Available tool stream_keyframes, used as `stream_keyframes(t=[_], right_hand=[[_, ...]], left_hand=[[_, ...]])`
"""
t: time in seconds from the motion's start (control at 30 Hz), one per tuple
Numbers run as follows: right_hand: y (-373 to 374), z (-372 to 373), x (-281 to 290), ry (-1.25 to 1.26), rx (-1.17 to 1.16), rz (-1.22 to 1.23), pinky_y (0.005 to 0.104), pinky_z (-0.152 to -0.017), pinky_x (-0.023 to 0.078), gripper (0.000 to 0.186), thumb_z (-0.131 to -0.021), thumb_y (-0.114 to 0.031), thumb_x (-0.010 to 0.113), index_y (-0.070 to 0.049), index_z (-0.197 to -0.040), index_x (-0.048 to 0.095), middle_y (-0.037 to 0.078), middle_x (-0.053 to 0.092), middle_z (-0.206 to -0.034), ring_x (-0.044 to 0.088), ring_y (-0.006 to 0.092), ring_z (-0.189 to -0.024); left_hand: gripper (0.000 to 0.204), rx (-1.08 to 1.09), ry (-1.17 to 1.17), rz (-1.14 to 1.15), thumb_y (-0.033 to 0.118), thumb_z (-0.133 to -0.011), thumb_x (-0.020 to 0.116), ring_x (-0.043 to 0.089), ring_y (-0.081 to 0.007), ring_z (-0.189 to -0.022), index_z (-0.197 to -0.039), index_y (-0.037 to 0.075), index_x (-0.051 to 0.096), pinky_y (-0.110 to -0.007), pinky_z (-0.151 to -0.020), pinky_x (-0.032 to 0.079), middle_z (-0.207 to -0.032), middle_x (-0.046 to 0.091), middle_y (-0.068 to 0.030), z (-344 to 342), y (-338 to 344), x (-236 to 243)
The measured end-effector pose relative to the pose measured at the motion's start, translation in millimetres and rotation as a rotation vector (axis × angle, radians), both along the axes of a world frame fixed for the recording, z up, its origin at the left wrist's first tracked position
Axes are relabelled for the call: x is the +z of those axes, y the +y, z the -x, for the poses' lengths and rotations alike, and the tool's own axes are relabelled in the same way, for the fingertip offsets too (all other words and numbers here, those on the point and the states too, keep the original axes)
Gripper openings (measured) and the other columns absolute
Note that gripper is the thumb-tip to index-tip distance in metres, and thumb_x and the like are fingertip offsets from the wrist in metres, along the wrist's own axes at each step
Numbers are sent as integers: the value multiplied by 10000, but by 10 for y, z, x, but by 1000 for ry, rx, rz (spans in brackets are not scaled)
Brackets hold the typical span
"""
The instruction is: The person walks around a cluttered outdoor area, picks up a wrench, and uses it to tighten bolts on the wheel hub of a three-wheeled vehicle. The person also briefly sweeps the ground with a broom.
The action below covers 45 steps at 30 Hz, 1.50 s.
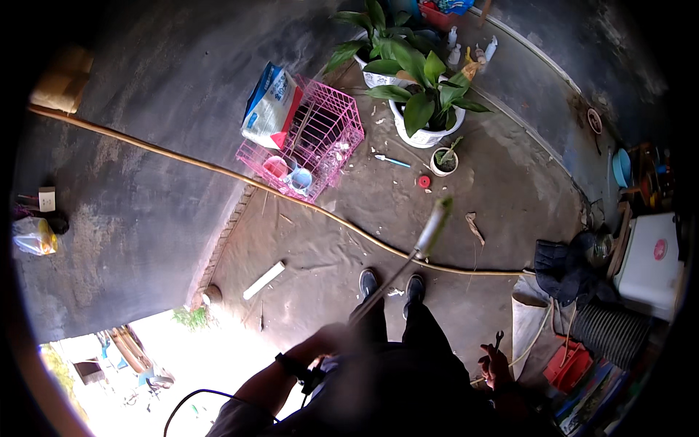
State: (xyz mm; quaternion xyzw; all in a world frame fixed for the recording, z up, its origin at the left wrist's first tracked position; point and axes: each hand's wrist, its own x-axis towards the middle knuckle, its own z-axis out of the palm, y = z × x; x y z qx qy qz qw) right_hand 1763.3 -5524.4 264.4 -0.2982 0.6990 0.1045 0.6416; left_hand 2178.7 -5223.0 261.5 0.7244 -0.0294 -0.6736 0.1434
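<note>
Head view: left hand [333, 341] closed around long pole [389, 285], near center; fingers blurred, pole's near end smeared out. Pale-green head [435, 227] at far end, type unclear. Right hand [496, 370], near right, clamped on wrench [499, 338]; fingers hide its handle. Bag [271, 109] partly covers pink cage [331, 109], far left.

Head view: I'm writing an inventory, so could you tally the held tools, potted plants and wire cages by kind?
Held tools: 2 (long-handled tool in the left hand, wrench in the right hand)
Potted plants: 3 (two in large white pots, one in a small pot)
Wire cages: 1 (pink cage)
Total: 6
</note>
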Motion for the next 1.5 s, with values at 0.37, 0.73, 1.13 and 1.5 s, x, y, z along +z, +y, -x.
stream_keyframes(t=[0.37,0.73,1.13,1.5], right_hand=[[120,77,417,205,184,2,282,-305,240,380,-990,-418,527,-106,-1185,623,64,542,-596,334,113,-326],[-104,-421,184,-63,271,14,251,-329,247,382,-1007,-388,520,-90,-1224,621,72,594,-630,348,83,-354],[-769,-1171,93,-141,623,60,265,-372,287,396,-1011,-400,498,-95,-1232,620,66,627,-698,393,87,-408],[-756,-1151,115,-99,635,6,260,-385,292,573,-997,-555,430,-74,-1249,614,49,590,-683,390,85,-420]], left_hand=[[360,570,-423,-77,346,-968,531,515,-233,-453,-821,18,527,-430,-411,429,-570,464,-87,-1295,-356,-1229],[349,-172,-547,125,307,-946,501,624,-484,-911,-918,-23,612,-526,-806,515,-932,633,-288,-105,774,-1176],[257,-144,-306,-49,271,-922,504,638,-445,-920,-902,74,668,-520,-796,521,-956,631,-264,1156,1352,-404],[395,-1,-211,-64,287,-863,546,668,-452,-878,-951,-91,625,-517,-680,570,-990,660,-304,1751,1676,-677]])
